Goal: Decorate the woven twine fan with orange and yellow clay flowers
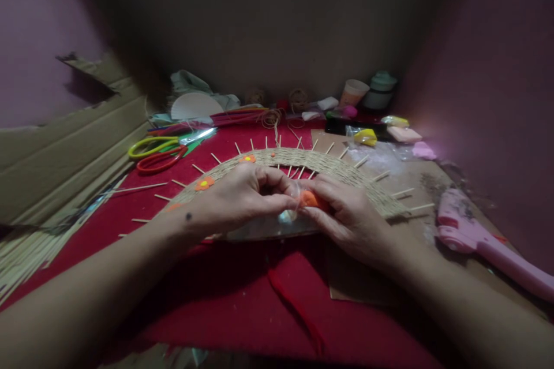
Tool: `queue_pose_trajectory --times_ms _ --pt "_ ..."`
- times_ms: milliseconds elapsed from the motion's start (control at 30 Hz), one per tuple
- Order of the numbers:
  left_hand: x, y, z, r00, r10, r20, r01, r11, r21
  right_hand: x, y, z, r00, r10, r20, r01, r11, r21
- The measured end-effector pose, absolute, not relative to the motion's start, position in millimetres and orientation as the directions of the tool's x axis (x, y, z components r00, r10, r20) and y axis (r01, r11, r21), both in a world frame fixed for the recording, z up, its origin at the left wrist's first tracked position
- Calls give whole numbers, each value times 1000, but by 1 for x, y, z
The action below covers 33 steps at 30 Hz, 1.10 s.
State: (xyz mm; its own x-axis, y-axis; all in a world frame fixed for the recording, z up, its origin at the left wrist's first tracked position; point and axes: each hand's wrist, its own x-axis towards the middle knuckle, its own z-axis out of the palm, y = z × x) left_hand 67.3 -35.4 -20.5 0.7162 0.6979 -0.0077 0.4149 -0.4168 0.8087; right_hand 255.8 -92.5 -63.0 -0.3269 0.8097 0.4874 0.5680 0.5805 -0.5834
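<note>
Both hands meet at mid-surface, over the near edge of a woven fan (pixel 303 162), a half-round of straw weave with bare sticks (pixel 402 192) poking out along its arc. The right hand (pixel 346 216) pinches an orange lump (pixel 315 200) that looks like soft clay, its grip clamped on the lump; the left hand (pixel 236 198) has thumb and fingertips closed on a clear wrap (pixel 289 207) clinging to the same lump. Light is poor, so whether the wrap is half off or only creased cannot be told. Risks, as a judgement: the lump is soft, and a hard pinch could dent it or smear orange onto the weave below; a sharp tug at the wrap could tear the lump or drop a bit among the sticks. The wrists hang low over the arc, so a careless shift could snag or snap a stick, or knock the small orange flowers (pixel 204 183) already sitting on the weave toward the left. A pink glue gun (pixel 471 239) lies near the right edge, close to the right forearm; an elbow swing could push it. Scissors (pixel 156 154) rest toward the far left corner, well apart from the hands. The red cloth (pixel 242 294) covering the surface shows light specks that may stick to clay.
</note>
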Motion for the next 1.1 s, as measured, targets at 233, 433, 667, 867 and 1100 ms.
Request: queue_pose_trajectory --times_ms 233,433,667,867,1100 --pt "64 -32 -21 698 688 200 379 -592 712 258 -91 -62 -305 802 514 561 588 -583" --pt "68 -37 -20 744 613 264 417 -736 533 256 -92 -64 -322 810 490 574 578 -580" --pt "53 -21 -13 727 685 -52 390 -349 852 257 -91 -63 -254 818 517 563 559 -608" --pt "44 -9 -10 645 760 -79 -44 141 989 260 -87 -62 -176 829 531 579 524 -625" --pt "50 -8 -14 574 814 -85 -149 206 967 258 -88 -62 -165 827 537 569 524 -633"
